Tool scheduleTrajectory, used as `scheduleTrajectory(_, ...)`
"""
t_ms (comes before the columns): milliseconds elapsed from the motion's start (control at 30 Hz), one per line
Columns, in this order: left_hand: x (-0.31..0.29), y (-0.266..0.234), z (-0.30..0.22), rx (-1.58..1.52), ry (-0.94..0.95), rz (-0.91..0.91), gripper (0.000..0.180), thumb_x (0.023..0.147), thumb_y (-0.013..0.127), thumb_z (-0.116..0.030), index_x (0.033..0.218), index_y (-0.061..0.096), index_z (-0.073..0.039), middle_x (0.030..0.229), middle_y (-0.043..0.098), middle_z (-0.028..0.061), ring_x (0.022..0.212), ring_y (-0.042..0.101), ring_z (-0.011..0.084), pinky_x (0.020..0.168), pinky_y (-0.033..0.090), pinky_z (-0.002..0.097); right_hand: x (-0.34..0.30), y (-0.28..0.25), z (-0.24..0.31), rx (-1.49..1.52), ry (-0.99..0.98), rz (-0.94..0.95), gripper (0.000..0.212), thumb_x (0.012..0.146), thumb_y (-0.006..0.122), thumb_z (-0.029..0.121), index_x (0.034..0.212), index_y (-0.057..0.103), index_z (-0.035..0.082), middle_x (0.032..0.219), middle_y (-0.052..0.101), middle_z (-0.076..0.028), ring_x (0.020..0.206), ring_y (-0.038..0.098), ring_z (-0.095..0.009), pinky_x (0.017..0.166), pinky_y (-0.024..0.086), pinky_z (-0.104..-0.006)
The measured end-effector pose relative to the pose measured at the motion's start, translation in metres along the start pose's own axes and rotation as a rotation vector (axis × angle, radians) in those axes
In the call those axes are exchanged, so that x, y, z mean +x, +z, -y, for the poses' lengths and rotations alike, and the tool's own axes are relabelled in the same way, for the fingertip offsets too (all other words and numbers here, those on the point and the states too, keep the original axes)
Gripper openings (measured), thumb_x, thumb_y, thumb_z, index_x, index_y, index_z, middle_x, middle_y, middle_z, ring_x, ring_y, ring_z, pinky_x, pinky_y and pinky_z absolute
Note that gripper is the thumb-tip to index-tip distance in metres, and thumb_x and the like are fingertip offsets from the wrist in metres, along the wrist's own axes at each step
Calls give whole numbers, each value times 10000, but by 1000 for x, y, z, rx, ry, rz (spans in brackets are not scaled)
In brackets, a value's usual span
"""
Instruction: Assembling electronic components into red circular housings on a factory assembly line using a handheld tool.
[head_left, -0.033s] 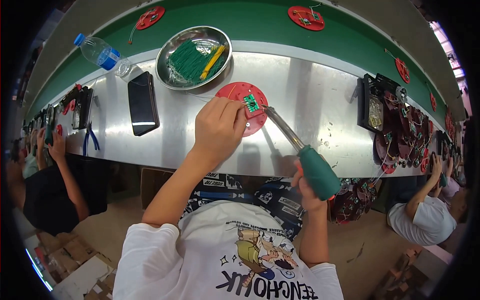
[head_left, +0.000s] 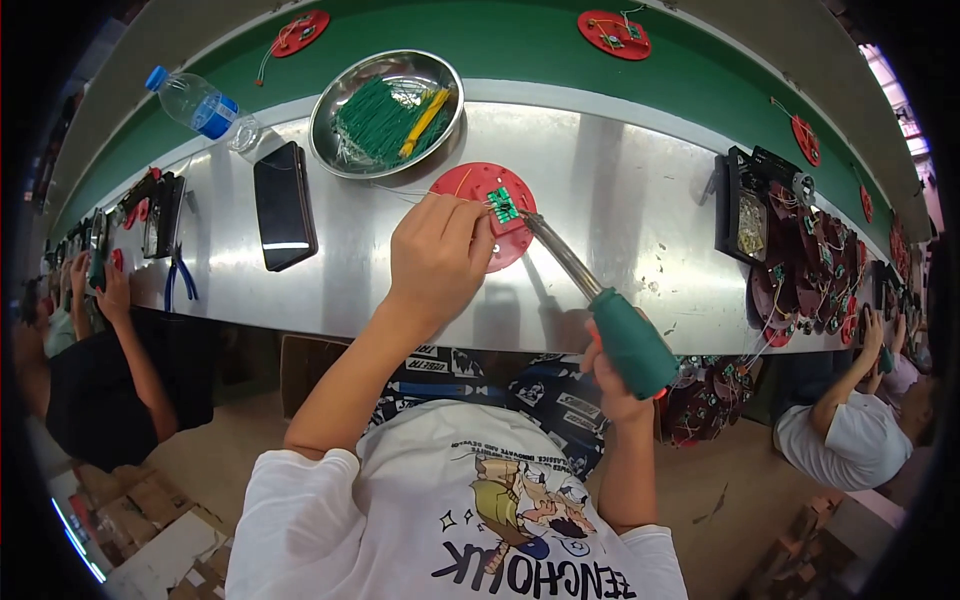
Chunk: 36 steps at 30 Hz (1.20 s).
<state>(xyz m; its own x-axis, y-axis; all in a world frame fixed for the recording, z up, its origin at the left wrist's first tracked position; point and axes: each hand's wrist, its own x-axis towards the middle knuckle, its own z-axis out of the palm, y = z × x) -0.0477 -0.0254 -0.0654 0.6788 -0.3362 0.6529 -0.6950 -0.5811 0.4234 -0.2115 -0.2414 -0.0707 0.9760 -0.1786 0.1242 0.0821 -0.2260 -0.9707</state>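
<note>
A round red plate (head_left: pixel 513 250) lies on the metal bench, carrying a small green circuit board (head_left: pixel 503 205). Over the plate's left part, my left hand (head_left: pixel 437 250) is closed in a pinch at the board's left edge. A thin pale wire (head_left: pixel 405 193) runs out past its fingers toward the left; the very fingertips are partly hidden. My right hand (head_left: pixel 612 385) is wrapped round the green handle of a soldering iron (head_left: pixel 632 345). The iron slants up and left, its tip at the board's right edge; I cannot tell if it touches.
Behind the plate stands a steel bowl (head_left: pixel 449 135) of green and yellow wires. A phone (head_left: pixel 284 205), a plastic bottle (head_left: pixel 205 110) and blue-handled pliers (head_left: pixel 180 275) lie leftward. Wired red plates (head_left: pixel 810 270) are heaped at right beside a black stand (head_left: pixel 738 205). Co-workers sit on both sides.
</note>
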Motion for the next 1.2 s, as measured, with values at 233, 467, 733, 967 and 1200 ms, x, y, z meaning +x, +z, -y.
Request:
scheduleTrajectory(233, -7, 3, 1, 117, 69, 5, 120, 724, 689, -26, 838, 653, -14, 796, 634, 104, 725, 604, 270, 685, 495, 378, 16, 0, 14, -27, -67, 2, 245, 741, 695, 81, 942, 648, -50, 881, 630, -153, 696, 592, -244, 649, 494, -307)
scheduleTrajectory(467, -21, -15, 8, 4, 119, 47, 156, 686, 681, -23, 837, 639, -20, 783, 623, 87, 706, 590, 254, 654, 483, 369, -6, 3, 2, 1, 70, -20, 247, 711, 672, 44, 943, 658, -42, 883, 648, -148, 695, 613, -251, 647, 509, -304)
scheduleTrajectory(733, -23, -12, 8, 61, 173, 37, 178, 670, 694, -42, 835, 632, -17, 775, 614, 78, 684, 582, 240, 615, 477, 352, -1, 3, -12, -171, -224, 73, 548, 868, 690, 466, 1014, 651, -61, 904, 634, -123, 536, 592, -143, 519, 430, -250)
scheduleTrajectory(967, -23, -12, 7, 5, 164, 3, 199, 669, 704, 35, 838, 614, -21, 751, 626, 86, 644, 582, 259, 580, 441, 360, -2, 5, -1, -162, -114, 56, 224, 722, 661, 83, 903, 658, -49, 873, 672, -167, 725, 649, -300, 660, 534, -332)
scheduleTrajectory(1200, -22, -11, 8, 5, 167, 2, 195, 672, 704, 32, 839, 619, -22, 758, 630, 85, 644, 584, 257, 586, 448, 359, 3, 4, -3, -100, -130, 74, 155, 741, 663, 83, 837, 646, -38, 750, 615, -124, 635, 587, -257, 589, 488, -313)
